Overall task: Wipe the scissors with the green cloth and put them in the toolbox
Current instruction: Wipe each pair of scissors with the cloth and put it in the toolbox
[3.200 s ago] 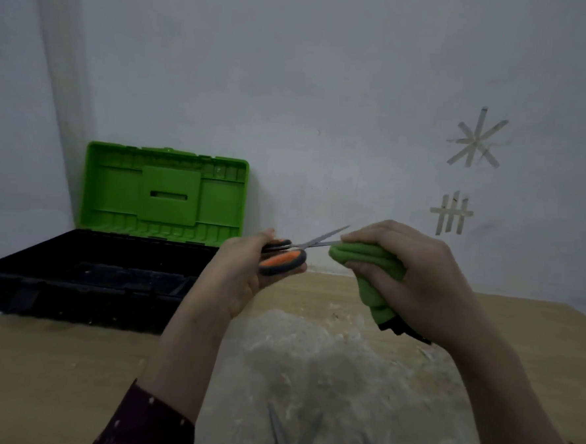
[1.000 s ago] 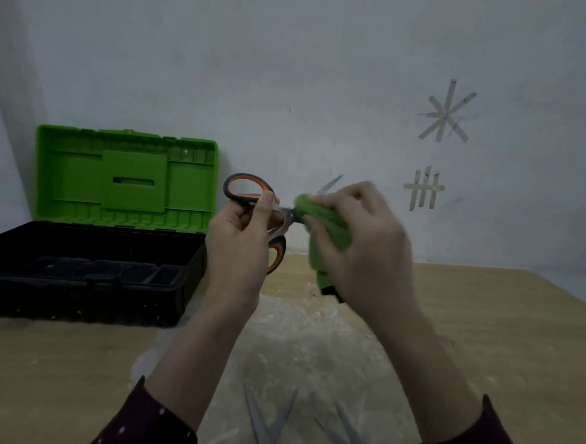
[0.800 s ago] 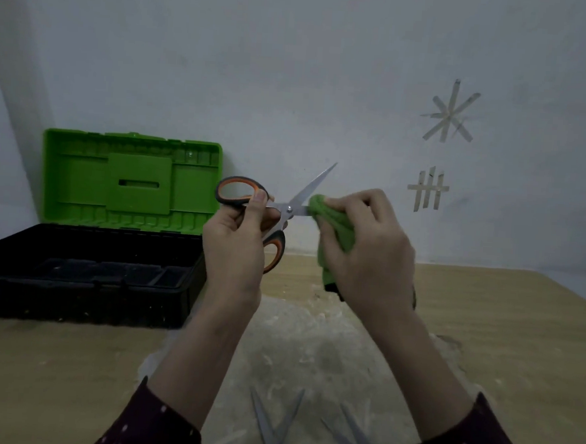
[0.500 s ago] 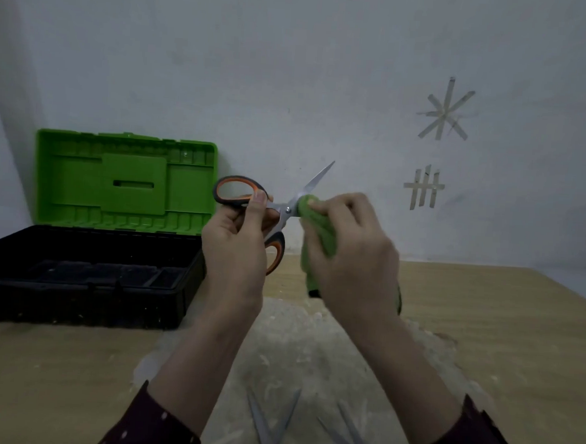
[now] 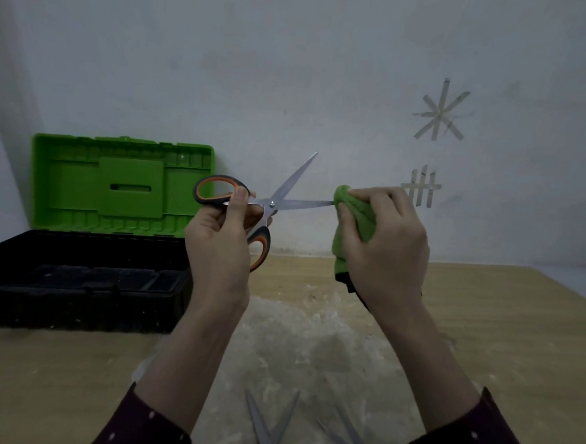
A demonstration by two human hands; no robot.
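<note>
At scissors (image 5: 272, 205) tip, right hand (image 5: 386, 248) pinching cloth (image 5: 357, 212)

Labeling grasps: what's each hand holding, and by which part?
Left hand holds the open scissors by the orange-and-black handles. Right hand grips the bunched green cloth, pinching it round the lower blade's tip.

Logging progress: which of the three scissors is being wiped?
The orange-handled scissors held up by the left hand, one blade tip in the cloth. The other two pairs lie on the table.
</note>
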